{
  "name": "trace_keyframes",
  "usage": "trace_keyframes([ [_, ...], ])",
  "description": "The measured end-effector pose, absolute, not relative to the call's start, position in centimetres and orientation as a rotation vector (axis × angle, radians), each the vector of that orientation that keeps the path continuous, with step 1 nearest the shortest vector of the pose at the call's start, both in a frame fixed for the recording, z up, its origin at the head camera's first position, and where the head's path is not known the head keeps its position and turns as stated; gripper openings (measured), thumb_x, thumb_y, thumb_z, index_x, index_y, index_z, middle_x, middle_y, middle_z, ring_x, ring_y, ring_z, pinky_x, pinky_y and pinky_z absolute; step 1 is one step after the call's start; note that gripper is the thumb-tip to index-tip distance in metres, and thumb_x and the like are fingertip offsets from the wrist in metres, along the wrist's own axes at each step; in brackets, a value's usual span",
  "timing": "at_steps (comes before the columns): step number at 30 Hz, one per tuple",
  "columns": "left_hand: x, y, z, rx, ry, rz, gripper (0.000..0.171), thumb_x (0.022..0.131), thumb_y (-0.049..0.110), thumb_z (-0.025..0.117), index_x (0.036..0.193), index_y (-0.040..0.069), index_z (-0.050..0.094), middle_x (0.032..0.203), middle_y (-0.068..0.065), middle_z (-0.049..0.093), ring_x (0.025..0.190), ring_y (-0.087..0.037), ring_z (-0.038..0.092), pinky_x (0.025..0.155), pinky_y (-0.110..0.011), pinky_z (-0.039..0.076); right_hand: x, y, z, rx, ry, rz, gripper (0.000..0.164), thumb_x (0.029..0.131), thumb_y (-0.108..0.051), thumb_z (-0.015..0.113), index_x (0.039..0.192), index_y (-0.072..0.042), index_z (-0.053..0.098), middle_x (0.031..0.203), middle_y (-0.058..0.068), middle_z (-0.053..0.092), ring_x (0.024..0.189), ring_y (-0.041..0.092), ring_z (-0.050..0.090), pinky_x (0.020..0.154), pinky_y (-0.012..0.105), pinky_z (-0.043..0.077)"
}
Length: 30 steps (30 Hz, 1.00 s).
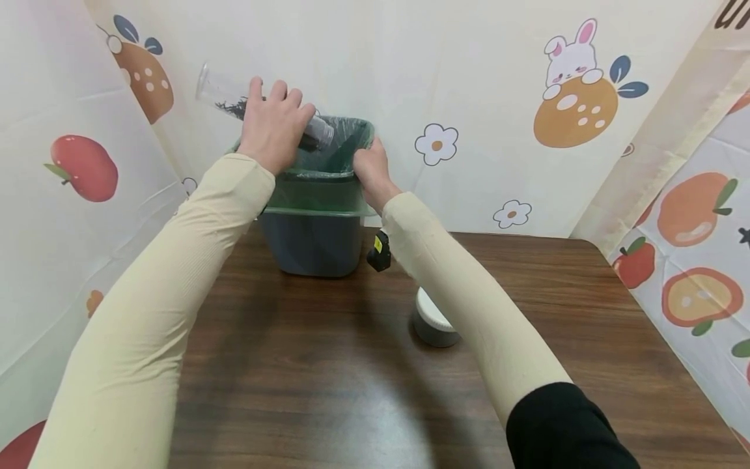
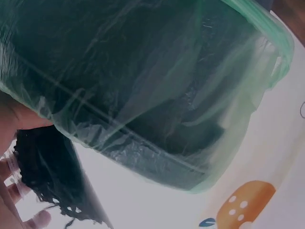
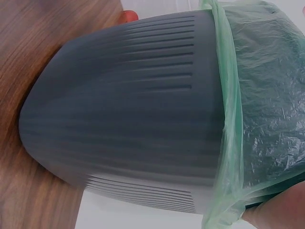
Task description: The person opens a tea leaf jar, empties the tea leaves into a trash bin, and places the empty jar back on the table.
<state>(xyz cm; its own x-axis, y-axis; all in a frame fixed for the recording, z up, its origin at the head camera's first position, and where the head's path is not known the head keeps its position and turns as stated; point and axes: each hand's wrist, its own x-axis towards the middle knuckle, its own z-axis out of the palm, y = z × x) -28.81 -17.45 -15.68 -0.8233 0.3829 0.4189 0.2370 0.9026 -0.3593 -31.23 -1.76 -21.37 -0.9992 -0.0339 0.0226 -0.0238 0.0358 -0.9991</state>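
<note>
My left hand [image 1: 275, 127] grips a clear jar [image 1: 219, 88] from above. The jar lies tilted, its lower right end over the opening of a dark grey trash bin [image 1: 313, 244]. Dark loose shreds resembling tea leaves [image 2: 55, 174] fill part of the jar, and fingers wrap around it in the left wrist view. A green plastic bag [image 1: 351, 133] lines the bin and folds down over its outside. My right hand [image 1: 373, 170] grips the bin's right rim through the bag; in the right wrist view only part of it shows beside the green plastic. The bin's bottom is hidden.
A small round container with a white top [image 1: 432, 319] stands on the brown wooden table [image 1: 328, 391], partly behind my right forearm. A small black device with a yellow label [image 1: 379, 251] hangs by my right wrist. Fruit-printed curtains [image 1: 469, 85] enclose the table's back and sides.
</note>
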Motion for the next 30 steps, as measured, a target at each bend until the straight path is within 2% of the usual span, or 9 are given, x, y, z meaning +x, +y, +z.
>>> trace_keyframes([
  [7, -28.69, -17.46, -15.64, -0.383, -2.669, 0.326, 0.046, 0.085, 0.002, 0.059, 0.129, 0.004, 0.048, 0.114, -0.024, 0.048, 0.113, -0.042, 0.035, 0.099, -0.064, 0.019, -31.02, -1.72, -21.42, -0.062, 2.225, -2.176, 0.060, 0.096, 0.001, 0.032, 0.152, -0.016, 0.019, 0.152, 0.000, 0.029, 0.133, 0.009, 0.030, 0.108, 0.027, 0.025],
  [16, -28.75, -17.53, -15.44, -0.397, -2.601, 0.327, 0.042, 0.083, -0.001, 0.059, 0.123, 0.004, 0.052, 0.110, -0.022, 0.050, 0.111, -0.041, 0.037, 0.099, -0.061, 0.020, -31.07, -1.64, -21.21, -0.086, 2.234, -2.172, 0.062, 0.096, 0.001, 0.031, 0.153, -0.017, 0.018, 0.154, -0.001, 0.026, 0.138, 0.009, 0.024, 0.109, 0.026, 0.023],
  [23, -28.79, -17.48, -15.36, -0.394, -2.600, 0.275, 0.046, 0.081, -0.001, 0.060, 0.126, 0.004, 0.050, 0.113, -0.024, 0.050, 0.115, -0.042, 0.036, 0.101, -0.063, 0.019, -31.06, -1.59, -21.15, -0.083, 2.232, -2.177, 0.063, 0.095, 0.002, 0.031, 0.153, -0.015, 0.016, 0.154, 0.000, 0.025, 0.138, 0.010, 0.024, 0.109, 0.026, 0.024],
  [30, -28.83, -17.07, -15.55, -0.413, -2.558, 0.237, 0.043, 0.084, 0.000, 0.059, 0.126, 0.005, 0.052, 0.115, -0.023, 0.051, 0.115, -0.041, 0.038, 0.101, -0.061, 0.021, -30.96, -1.65, -21.10, -0.031, 2.209, -2.159, 0.066, 0.095, 0.001, 0.031, 0.154, -0.016, 0.009, 0.157, -0.003, 0.015, 0.141, 0.009, 0.015, 0.110, 0.025, 0.020],
])
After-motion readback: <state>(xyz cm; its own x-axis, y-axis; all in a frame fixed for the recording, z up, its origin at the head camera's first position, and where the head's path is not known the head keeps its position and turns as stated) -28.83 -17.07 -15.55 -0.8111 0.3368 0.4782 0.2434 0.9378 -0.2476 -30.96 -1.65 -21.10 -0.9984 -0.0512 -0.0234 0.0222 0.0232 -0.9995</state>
